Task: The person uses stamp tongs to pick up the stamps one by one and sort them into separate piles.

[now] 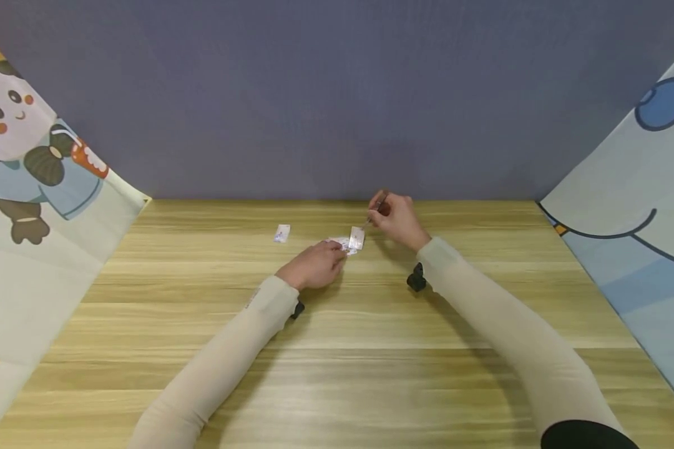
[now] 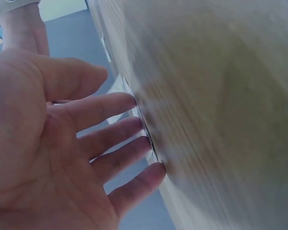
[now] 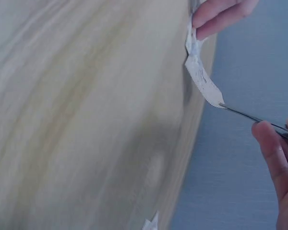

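Observation:
My right hand (image 1: 399, 219) holds a pair of metal tweezers (image 1: 379, 206) between thumb and fingers. In the right wrist view, the tips of the tweezers (image 3: 249, 116) grip the corner of a small pale postage stamp (image 3: 205, 85) with a toothed edge, tilted up off the table. My left hand (image 1: 316, 263) reaches in from the left, its fingertips resting on several overlapping stamps (image 1: 337, 241). Those fingers (image 2: 120, 148) are spread and fairly straight in the left wrist view. The stamps under them are partly hidden.
Another small printed stamp (image 1: 282, 233) lies apart to the left on the wood-grain table (image 1: 337, 374). A blue-grey panel (image 1: 337, 100) rises behind the table's far edge. Printed cartoon cloths (image 1: 39, 149) hang along both sides.

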`<action>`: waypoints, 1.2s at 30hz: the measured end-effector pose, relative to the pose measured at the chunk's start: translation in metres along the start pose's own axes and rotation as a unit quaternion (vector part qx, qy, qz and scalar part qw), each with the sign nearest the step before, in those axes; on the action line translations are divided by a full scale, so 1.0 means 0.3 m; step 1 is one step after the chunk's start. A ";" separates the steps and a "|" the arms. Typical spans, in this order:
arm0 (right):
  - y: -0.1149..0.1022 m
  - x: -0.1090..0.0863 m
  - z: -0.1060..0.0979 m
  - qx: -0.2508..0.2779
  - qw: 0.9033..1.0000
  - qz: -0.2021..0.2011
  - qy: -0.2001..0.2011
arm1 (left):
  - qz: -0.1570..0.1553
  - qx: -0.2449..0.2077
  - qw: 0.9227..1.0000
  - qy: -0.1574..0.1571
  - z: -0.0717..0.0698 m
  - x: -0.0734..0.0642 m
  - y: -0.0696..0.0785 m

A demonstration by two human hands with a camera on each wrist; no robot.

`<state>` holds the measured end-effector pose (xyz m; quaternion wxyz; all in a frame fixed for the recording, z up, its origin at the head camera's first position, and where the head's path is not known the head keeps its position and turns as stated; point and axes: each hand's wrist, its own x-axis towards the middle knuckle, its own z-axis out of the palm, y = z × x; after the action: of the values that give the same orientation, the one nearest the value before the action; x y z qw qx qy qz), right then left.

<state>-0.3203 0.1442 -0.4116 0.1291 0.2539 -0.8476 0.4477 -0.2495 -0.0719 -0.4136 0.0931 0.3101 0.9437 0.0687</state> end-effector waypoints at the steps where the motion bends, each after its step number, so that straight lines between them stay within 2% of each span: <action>1: -0.005 -0.002 -0.007 -0.006 1.000 -0.003 0.003 | 0.000 -0.001 1.000 0.001 0.000 -0.001 -0.001; 6: -0.035 -0.008 -0.038 -0.007 1.000 0.007 0.019 | 0.006 -0.021 1.000 0.008 -0.001 -0.011 -0.010; 12: -0.073 0.014 -0.022 0.002 0.999 -0.001 0.050 | -0.011 -0.040 0.999 0.022 -0.013 -0.047 -0.044; 16: -0.095 0.048 0.019 0.026 0.998 -0.019 0.056 | -0.045 -0.030 0.997 0.053 -0.028 -0.073 -0.067; 20: -0.118 0.084 0.072 0.042 0.997 -0.023 0.054 | -0.100 -0.013 0.991 0.084 -0.044 -0.100 -0.092; 25: -0.143 0.130 0.147 0.068 0.997 -0.014 0.040 | -0.163 -0.006 0.982 0.095 -0.057 -0.130 -0.133; 30: -0.172 0.175 0.217 0.100 0.995 -0.003 0.026 | -0.195 -0.015 0.976 0.095 -0.067 -0.153 -0.164; 36: -0.201 0.217 0.296 0.104 0.995 0.011 0.006 | -0.213 -0.006 0.973 0.094 -0.072 -0.174 -0.194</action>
<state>-0.3413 0.0222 -0.3910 0.1020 0.2540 -0.7985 0.5363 -0.2462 -0.1511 -0.3965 0.0186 0.0940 0.9920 0.0819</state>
